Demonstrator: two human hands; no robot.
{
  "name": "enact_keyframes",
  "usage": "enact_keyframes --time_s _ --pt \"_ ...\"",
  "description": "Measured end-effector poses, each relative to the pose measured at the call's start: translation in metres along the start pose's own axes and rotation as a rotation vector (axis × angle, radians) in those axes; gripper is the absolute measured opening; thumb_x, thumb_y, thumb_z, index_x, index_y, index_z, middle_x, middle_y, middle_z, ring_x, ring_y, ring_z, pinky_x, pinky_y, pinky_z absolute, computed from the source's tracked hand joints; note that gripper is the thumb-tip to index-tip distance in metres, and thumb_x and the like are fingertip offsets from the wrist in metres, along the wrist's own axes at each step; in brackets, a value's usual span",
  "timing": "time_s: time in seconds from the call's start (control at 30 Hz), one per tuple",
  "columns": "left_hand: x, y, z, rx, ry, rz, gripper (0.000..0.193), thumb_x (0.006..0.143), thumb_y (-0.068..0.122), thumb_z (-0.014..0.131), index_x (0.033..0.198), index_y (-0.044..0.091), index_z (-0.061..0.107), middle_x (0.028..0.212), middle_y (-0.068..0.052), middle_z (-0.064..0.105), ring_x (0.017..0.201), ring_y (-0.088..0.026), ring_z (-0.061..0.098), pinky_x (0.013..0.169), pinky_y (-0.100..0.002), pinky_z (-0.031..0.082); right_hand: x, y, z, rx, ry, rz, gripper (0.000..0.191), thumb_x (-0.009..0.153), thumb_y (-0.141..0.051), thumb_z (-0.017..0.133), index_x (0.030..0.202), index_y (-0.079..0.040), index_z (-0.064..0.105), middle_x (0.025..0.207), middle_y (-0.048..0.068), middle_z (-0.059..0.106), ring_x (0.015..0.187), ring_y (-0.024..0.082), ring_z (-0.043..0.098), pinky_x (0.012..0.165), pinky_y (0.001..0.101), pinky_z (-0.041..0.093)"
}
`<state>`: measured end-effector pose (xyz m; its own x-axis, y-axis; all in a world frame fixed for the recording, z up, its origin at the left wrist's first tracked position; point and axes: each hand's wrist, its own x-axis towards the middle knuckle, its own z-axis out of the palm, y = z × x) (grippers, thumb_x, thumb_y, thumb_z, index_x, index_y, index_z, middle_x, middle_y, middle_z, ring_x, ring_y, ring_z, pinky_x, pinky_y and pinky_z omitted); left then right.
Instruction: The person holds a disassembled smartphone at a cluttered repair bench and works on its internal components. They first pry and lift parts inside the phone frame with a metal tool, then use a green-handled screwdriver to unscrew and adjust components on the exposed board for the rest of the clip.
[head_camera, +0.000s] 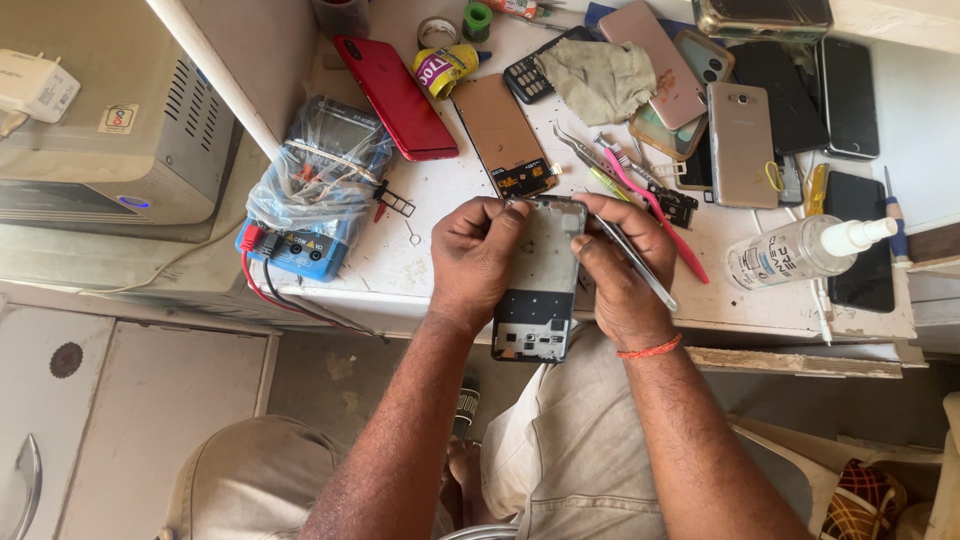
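My left hand (472, 255) grips the left edge of an opened phone frame (540, 300), held upright over the front edge of the white worktable (400, 270). My right hand (622, 270) rests on the frame's upper right corner and holds metal tweezers (640, 268) that point toward the frame's top. A loose phone screen (503, 135) with a copper-coloured back lies just behind the frame. A red phone back cover (398, 98) lies to its left.
A blue multimeter in a plastic bag (310, 195) sits at the left with red and black leads. More tweezers and a pink tool (650, 195), several phones (740, 140), a grey cloth (598, 78), a clear spray bottle (800, 250) and a yellow tape roll (445, 68) crowd the table.
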<state>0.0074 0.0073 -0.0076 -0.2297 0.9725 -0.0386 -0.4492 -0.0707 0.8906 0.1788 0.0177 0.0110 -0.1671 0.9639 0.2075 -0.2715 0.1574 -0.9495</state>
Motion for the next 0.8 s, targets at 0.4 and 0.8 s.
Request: enact_keyframes --time_s 0.4,0.8 --pt "0.011 0.004 -0.006 -0.386 -0.004 -0.088 0.050 0.101 0.042 0.059 0.133 0.004 0.064 0.116 -0.006 0.072 0.098 -0.013 0.067 0.089 -0.032 0.057 -0.016 -0.040 0.034 -0.797 0.170 -0.428 0.026 0.091 0.004 0.074 0.117 0.000 0.071 0.103 0.006 0.071 0.084 0.011 0.066 0.074 0.0256 0.053" --pt "0.005 0.017 -0.019 -0.862 -0.294 -0.214 0.093 0.100 0.075 0.024 0.144 -0.002 0.053 0.134 -0.020 0.065 0.123 -0.034 0.063 0.106 -0.044 0.050 -0.003 -0.060 0.062 -1.139 -0.265 -0.739 0.030 0.072 0.009 0.073 0.096 -0.009 0.074 0.102 0.008 0.068 0.107 0.029 0.065 0.103 0.0457 0.048"
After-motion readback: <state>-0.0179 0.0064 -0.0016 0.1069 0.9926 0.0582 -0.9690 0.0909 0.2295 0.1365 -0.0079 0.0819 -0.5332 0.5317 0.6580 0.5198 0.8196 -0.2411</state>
